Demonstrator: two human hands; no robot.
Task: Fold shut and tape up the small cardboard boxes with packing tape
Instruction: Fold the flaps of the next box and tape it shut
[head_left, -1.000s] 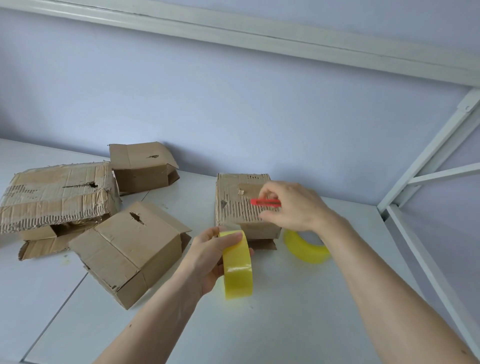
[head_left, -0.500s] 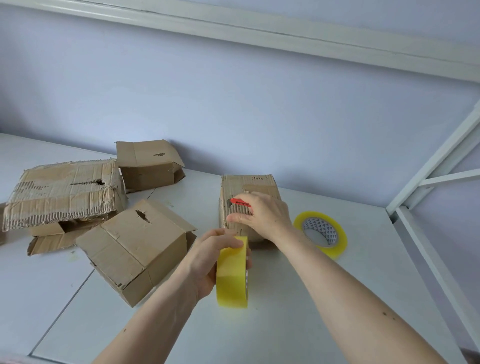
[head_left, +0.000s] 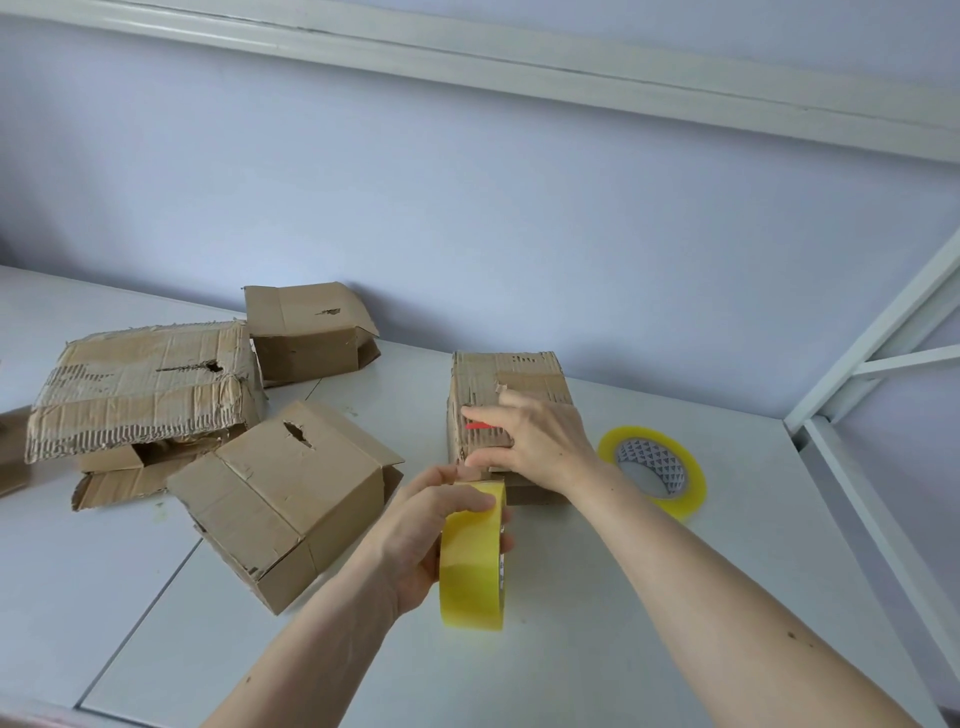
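Observation:
A small worn cardboard box (head_left: 506, 382) stands near the wall at the table's middle. My right hand (head_left: 540, 441) lies over its near top edge and holds a red cutter (head_left: 480, 426), mostly hidden under the fingers. My left hand (head_left: 431, 525) grips a yellow roll of packing tape (head_left: 471, 561) upright, just in front of the box. The roll's top edge is close to my right thumb, and I cannot tell whether tape runs between the roll and the box.
A second yellow tape roll (head_left: 655, 470) lies flat to the right of the box. Three more cardboard boxes sit to the left: a closed one (head_left: 280, 499), a torn flat one (head_left: 140, 384) and an open one (head_left: 306, 332). A white frame post (head_left: 878, 332) rises at right.
My right hand with the red cutter slid left and down onto the box's near edge. My left hand brought the roll in closer to the box. The second roll came into full view.

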